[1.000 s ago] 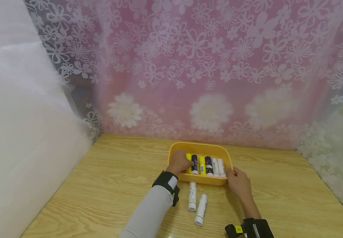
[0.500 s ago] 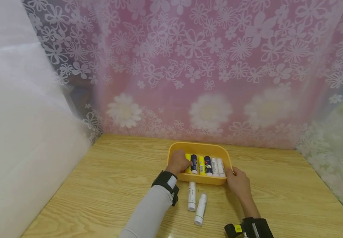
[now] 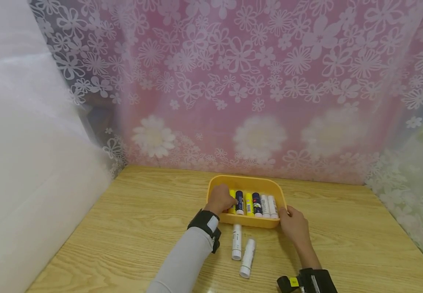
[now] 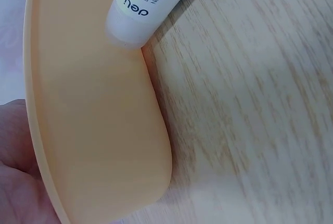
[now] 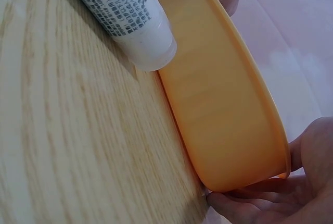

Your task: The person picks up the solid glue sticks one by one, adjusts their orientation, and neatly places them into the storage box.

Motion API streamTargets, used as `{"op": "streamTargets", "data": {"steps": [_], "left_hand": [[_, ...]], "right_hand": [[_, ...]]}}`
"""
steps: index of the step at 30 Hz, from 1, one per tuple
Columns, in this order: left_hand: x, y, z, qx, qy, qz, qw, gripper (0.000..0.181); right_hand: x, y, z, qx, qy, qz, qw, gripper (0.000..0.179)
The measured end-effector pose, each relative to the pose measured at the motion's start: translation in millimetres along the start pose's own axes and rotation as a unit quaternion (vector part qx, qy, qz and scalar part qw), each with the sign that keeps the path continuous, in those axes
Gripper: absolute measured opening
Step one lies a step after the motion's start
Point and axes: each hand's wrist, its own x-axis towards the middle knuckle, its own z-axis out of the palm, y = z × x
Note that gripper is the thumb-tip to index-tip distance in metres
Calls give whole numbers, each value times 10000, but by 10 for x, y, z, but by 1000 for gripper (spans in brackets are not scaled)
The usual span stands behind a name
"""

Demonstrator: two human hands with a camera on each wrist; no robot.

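In the head view a yellow-orange plastic tray [image 3: 242,220] holds a row of glue sticks: yellow [image 3: 249,203], dark blue [image 3: 257,203] and white [image 3: 272,206]. My left hand [image 3: 220,198] reaches into its left end, thumb beside a dark blue glue stick [image 3: 239,202]; its other fingers are hidden, so what they hold does not show. My right hand [image 3: 294,224] grips the tray's front right corner, thumb at the rim and fingers under the edge in the right wrist view. Two white glue sticks, one [image 3: 236,242] close to the tray and another [image 3: 248,258] nearer me, lie on the table.
The wood-grain table [image 3: 141,228] extends to both sides of the tray. Behind it hangs a pink flowered curtain [image 3: 204,101], with a white sheet [image 3: 31,142] along the left. Both wrists wear black camera straps [image 3: 205,224].
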Motion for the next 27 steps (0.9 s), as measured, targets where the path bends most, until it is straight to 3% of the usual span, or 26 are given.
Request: {"op": "streamTargets", "data": {"steps": [12, 27], "left_hand": [[-27, 75, -90, 4, -143, -106, 9998, 24], [-150, 170, -214, 414, -135, 232, 9988, 16]], "right_hand": [[-14, -27, -14, 37, -95, 31, 9999, 51], [11, 12, 1, 44, -133, 54, 9999, 53]]}}
